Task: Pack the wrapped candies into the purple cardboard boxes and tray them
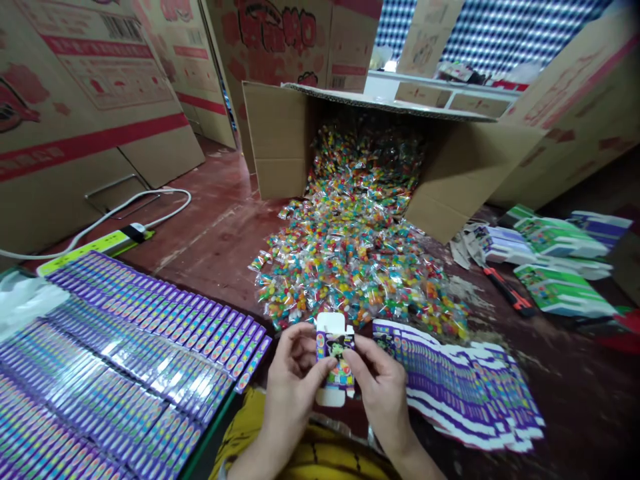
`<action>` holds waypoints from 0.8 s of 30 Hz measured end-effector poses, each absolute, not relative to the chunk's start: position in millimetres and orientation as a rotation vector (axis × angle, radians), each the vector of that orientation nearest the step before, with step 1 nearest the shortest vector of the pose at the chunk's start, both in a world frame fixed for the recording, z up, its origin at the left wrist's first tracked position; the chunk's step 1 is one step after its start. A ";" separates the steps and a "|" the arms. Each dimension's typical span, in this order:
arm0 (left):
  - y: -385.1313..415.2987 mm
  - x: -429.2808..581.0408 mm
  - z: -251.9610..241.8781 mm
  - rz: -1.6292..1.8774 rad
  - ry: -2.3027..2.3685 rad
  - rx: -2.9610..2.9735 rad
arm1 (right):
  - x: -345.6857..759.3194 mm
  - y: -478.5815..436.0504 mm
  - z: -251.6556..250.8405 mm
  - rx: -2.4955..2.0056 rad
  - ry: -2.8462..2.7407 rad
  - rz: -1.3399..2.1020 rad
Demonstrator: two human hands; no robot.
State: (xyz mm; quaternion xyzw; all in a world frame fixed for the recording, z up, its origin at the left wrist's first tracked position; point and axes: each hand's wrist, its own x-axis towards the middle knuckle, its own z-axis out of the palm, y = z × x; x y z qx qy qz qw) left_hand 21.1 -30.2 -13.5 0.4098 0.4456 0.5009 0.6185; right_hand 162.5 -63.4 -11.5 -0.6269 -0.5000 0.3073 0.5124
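Between my two hands is a small purple candy box [336, 363] with a cartoon figure on its front. White flaps stick out at its top and bottom ends. My left hand [296, 377] grips its left side, thumb on the front. My right hand [381, 380] grips the right side, its thumb also on the front. Just beyond the box lies a heap of small clear packets of colourful candy [350, 260], spilling from a carton [280, 140] on its side. To the right of my right hand, a fanned row of flat purple boxes [465, 387] lies on the table.
Rows of purple boxes [150, 347] fill the left side. Behind them are a power strip [95, 247] and white cable [170, 191]. At right lie a red-and-black cutter [507, 291] and stacks of green boxes [563, 290]. Large cartons [80, 87] stand around the dark red table [215, 233].
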 end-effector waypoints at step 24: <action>-38.8 5.4 -5.3 0.890 0.773 0.988 | 173.7 -57.7 -11.1 -1.180 -1.203 0.889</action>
